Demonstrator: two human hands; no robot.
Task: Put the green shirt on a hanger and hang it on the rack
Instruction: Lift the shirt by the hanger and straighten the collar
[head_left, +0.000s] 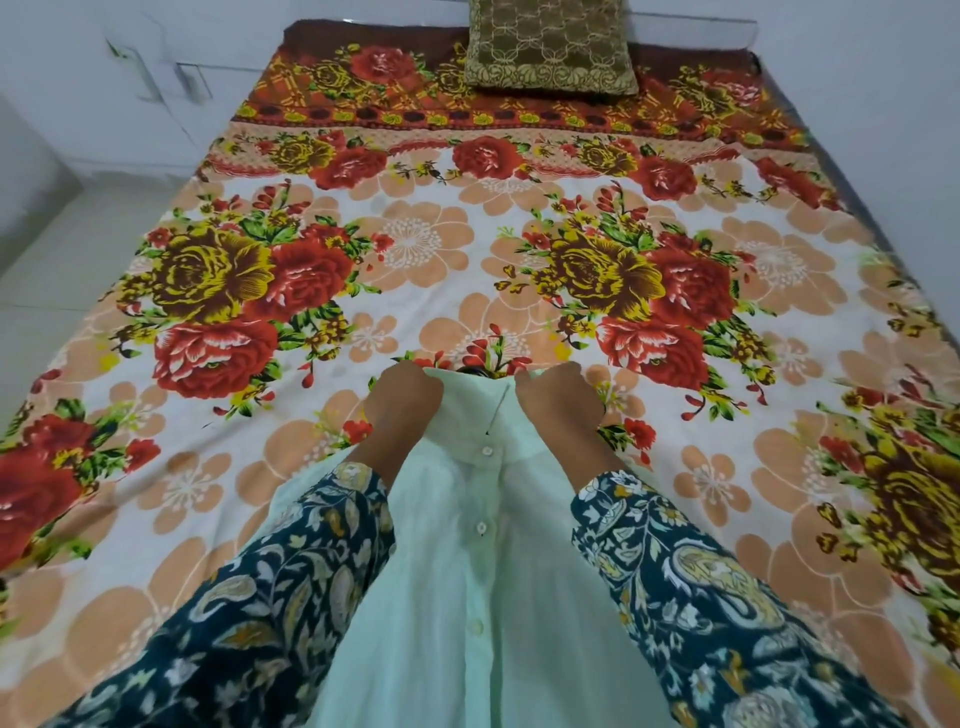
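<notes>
From the head camera, looking down over the person's arms: the pale green shirt (467, 571) hangs in front of them, above the near edge of the bed (519, 291), held up by its top edge. The left hand (404, 402) and the right hand (560, 402) are both fisted, and each grip is closed round the shirt's shoulder or collar edge, one on either side of the neck opening. The front is done up, with a row of white buttons (487, 450) running down the middle.

A small dark shape (475, 370) peeks out of the neck opening between the fists. It may be part of a hanger, but I can't tell. No rack shows in this view, only the flowered bedsheet and a brown cushion (550, 49) at the far end.

To my eye this is the seating step. To do it well, the shoulders should be kept level and the seams spread evenly outward. The collar should be centred so the button line falls straight. If one fist pulled harder than the other, the thin cloth would likely slide off to one side.
</notes>
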